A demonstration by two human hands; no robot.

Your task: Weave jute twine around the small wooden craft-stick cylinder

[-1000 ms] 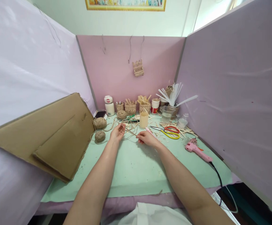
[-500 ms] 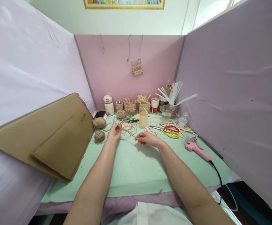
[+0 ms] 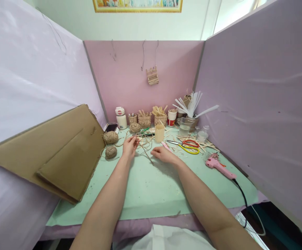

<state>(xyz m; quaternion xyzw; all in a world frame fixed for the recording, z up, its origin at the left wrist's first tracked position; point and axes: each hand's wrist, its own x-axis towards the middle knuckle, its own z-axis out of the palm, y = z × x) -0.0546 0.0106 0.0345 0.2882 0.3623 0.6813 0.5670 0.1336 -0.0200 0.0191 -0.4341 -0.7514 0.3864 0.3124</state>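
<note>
- My left hand [image 3: 133, 140], in the middle of the frame, pinches a strand of twine [image 3: 147, 155] between its fingertips.
- The strand slants down and right from that pinch, and its loose end lies just below the fingers of my right hand.
- I see my right hand [image 3: 158, 152] curled narrow beside the strand; I cannot tell whether its fingertips are fully closed or hold anything.
- Behind my hands, I have loose loops of twine on the green worktop [image 3: 151, 194], with a pale cup [image 3: 159, 134] standing upright near them.
- Two twine balls, the upper one [image 3: 111, 137] and the lower one [image 3: 111, 152], rest left of my left hand; a third ball [image 3: 135, 127] sits farther back.
- Right of the cup, I make out scissors [image 3: 186, 146] with one red and one yellow handle, near scattered thin sticks [image 3: 208, 143].
- A pink glue gun [image 3: 220, 166] lies at the right of the frame, its cord running off the worktop's edge.
- At the left of the frame, I see cardboard [image 3: 62, 152] leaning at a tilt.
- Along the back stand a white bottle [image 3: 121, 118] and small baskets, including one [image 3: 160, 120] full of sticks.
</note>
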